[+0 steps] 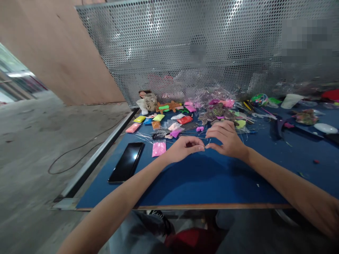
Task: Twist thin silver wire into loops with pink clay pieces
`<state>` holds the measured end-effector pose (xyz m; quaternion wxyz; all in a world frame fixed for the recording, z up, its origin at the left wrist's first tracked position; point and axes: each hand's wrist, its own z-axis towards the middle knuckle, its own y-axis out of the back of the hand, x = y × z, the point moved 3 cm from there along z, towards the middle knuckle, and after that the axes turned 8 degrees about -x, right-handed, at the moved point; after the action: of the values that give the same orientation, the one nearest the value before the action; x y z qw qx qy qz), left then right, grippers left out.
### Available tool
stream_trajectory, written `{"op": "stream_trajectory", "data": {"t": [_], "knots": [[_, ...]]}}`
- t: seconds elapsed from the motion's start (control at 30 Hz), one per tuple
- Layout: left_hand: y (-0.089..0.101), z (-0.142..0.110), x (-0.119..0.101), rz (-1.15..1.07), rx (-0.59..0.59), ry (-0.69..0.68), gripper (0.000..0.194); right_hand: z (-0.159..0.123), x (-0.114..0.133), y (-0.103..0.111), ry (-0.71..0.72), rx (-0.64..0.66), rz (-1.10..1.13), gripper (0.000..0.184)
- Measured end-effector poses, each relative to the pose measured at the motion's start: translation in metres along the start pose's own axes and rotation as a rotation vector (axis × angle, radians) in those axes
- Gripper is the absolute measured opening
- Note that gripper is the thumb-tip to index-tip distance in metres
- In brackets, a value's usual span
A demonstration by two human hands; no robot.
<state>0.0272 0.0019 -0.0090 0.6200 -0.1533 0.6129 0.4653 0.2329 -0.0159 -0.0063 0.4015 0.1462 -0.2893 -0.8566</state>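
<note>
Both my hands meet over the middle of the blue table (201, 180). My left hand (183, 149) is closed in a pinch, fingertips pointing right. My right hand (225, 138) is curled, its thumb and forefinger pinching toward the left hand's tips. Between the fingertips runs something thin, like a wire (208, 143); it is too fine to name with certainty. A pink packet (159, 148) lies just left of my left hand. Small coloured packets (169, 121) lie scattered beyond the hands.
A black phone (127, 161) lies at the table's left side. Clear plastic bags with coloured bits (217, 106) sit at the back by a perforated metal screen (212, 46). More objects (307, 116) crowd the right rear. A cable (76, 151) runs over the concrete floor on the left.
</note>
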Motion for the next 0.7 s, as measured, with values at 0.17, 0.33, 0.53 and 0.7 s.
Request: {"op": "stream_trajectory", "data": {"t": [0.17,0.33,0.53,0.7], "knots": [[-0.008,-0.004,-0.005,-0.174,0.057,0.043,0.04,0.003,0.005,0.003,-0.017,0.014,0.232,0.028],[-0.007,-0.004,0.001,-0.119,0.076,0.028,0.039,0.004,0.009,0.0,0.07,0.061,0.27,0.023],[0.003,0.0,0.002,0.032,0.076,-0.02,0.035,0.003,0.016,-0.004,0.099,0.087,0.283,0.01],[0.011,0.001,0.009,0.106,0.131,-0.01,0.037,0.003,0.028,-0.006,0.196,0.079,0.256,0.011]]}}
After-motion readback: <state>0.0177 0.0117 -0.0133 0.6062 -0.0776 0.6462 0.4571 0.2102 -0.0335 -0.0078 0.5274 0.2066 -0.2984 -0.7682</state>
